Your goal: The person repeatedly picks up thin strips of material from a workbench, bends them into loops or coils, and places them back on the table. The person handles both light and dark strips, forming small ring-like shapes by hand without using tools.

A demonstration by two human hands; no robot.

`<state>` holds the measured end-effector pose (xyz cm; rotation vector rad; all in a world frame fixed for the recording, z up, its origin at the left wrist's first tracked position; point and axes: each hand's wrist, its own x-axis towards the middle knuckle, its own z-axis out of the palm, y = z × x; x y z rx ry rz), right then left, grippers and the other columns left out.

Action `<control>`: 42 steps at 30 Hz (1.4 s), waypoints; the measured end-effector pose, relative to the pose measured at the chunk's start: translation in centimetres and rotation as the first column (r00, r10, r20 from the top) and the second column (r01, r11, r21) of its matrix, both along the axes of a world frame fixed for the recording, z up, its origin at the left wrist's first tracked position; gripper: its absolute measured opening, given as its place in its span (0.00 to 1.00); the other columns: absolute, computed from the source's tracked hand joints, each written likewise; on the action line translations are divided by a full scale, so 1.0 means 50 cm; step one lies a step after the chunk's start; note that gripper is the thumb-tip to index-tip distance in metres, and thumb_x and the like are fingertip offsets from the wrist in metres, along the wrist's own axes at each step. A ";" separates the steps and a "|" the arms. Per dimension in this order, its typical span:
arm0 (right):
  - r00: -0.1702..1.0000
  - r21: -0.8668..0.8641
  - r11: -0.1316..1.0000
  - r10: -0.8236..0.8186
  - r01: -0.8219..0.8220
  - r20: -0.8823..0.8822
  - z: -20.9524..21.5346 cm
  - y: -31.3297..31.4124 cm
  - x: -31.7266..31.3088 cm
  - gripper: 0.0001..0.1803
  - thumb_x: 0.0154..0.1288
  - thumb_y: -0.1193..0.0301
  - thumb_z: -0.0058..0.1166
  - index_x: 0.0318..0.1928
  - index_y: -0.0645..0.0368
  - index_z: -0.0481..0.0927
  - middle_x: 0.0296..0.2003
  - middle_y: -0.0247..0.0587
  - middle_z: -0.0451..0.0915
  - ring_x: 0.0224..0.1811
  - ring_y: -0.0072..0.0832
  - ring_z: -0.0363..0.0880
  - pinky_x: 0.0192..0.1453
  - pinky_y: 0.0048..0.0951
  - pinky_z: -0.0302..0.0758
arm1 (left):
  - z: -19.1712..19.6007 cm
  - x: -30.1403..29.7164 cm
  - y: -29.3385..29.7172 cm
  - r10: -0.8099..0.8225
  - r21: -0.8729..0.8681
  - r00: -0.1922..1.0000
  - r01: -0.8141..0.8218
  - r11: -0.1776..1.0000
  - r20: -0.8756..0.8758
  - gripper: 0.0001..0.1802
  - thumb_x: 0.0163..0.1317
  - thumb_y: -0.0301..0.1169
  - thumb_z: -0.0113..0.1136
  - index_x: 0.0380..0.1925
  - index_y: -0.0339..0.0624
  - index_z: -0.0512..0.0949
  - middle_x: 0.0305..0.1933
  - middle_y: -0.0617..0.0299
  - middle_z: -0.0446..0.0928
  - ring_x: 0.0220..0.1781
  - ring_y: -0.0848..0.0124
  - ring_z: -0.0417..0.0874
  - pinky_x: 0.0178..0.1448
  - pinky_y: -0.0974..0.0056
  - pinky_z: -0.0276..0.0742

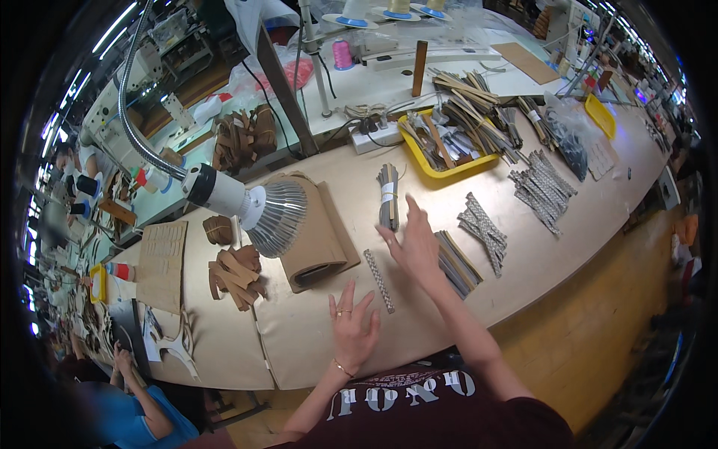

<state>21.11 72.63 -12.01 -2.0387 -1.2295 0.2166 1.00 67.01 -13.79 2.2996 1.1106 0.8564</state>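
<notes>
My left hand (353, 333) hovers low over the table, fingers spread and nothing in it. Just above its fingertips lies a single grey-and-white patterned strip (379, 280). My right hand (416, 247) is also empty, its forefinger stretched away from me and its thumb apart. Beside those fingers rests a bundle of dark strips (387, 196) with a white band around it. A flat stack of grey and tan strips (458, 263) sits right of my right wrist, partly hidden by it. Farther right are a crossed pile of patterned strips (485, 233) and a larger patterned pile (542, 191).
A lamp (277, 217) on a flexible neck hangs over folded brown cardboard (321, 247). Brown strips (238, 277) lie to its left. Behind stand a yellow tray (449, 175) full of strips and a power strip (376, 139). Another person in blue (153, 411) works at the lower left.
</notes>
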 end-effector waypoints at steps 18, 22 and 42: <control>0.948 0.072 0.945 0.320 -0.318 -0.005 0.034 -0.121 -0.030 0.48 0.58 0.65 0.66 0.73 0.64 0.53 0.55 0.57 0.70 0.57 0.50 0.71 0.60 0.44 0.70 | 0.028 0.207 0.223 0.507 -0.787 0.618 0.570 0.237 0.601 0.26 0.73 0.39 0.55 0.63 0.35 0.64 0.44 0.59 0.77 0.41 0.74 0.79 0.48 0.69 0.76; 0.996 0.034 0.999 0.026 -0.029 0.085 0.030 -0.219 0.043 0.31 0.59 0.67 0.64 0.61 0.63 0.71 0.51 0.51 0.74 0.54 0.46 0.74 0.58 0.45 0.71 | -0.002 0.214 0.268 0.290 -0.792 0.783 0.380 0.478 0.551 0.21 0.72 0.39 0.56 0.57 0.38 0.70 0.44 0.61 0.77 0.39 0.77 0.78 0.46 0.72 0.76; 0.950 -0.056 0.960 -0.278 0.273 -0.139 -0.055 -0.247 0.109 0.08 0.64 0.70 0.59 0.41 0.57 0.87 0.34 0.41 0.82 0.34 0.39 0.83 0.39 0.37 0.77 | -0.053 0.258 0.046 -0.592 -0.131 0.722 0.589 0.798 -0.358 0.40 0.68 0.49 0.53 0.75 0.48 0.53 0.80 0.43 0.42 0.80 0.46 0.45 0.80 0.43 0.42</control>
